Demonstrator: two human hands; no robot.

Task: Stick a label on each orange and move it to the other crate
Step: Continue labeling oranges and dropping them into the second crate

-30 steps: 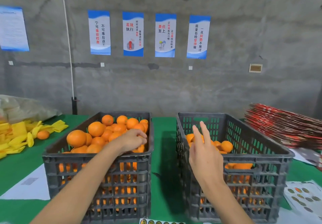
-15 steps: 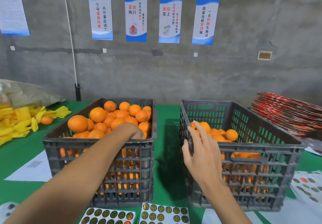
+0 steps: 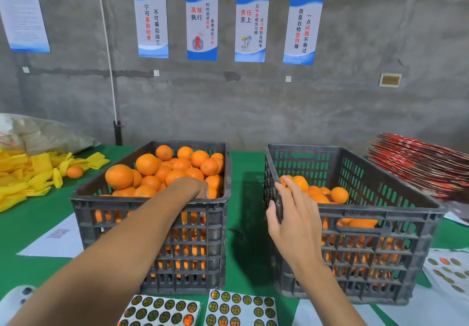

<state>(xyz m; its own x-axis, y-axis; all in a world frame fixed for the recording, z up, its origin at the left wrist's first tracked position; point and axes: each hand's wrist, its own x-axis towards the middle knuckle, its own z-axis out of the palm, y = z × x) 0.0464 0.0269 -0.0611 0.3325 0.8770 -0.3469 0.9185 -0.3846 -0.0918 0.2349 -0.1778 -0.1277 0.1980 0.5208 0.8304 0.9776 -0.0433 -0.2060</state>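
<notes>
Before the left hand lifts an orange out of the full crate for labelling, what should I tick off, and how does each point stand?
1. Left hand down among the oranges in the left crate: ok.
2. Orange actually gripped: cannot tell, fingers hidden behind the rim.
3. Right hand free for a label: ok, fingers relaxed at the right crate corner.
4. Label sheets within reach in front: ok.
5. Room in right crate: ok, partly filled.

Two crates stand side by side on the surface point(image 3: 247, 163): the left crate point(image 3: 152, 224) heaped with oranges point(image 3: 175, 171), the right crate point(image 3: 368, 249) partly filled. Label sheets point(image 3: 239, 309) lie before them; posters point(image 3: 227, 25) hang on the wall behind.
</notes>
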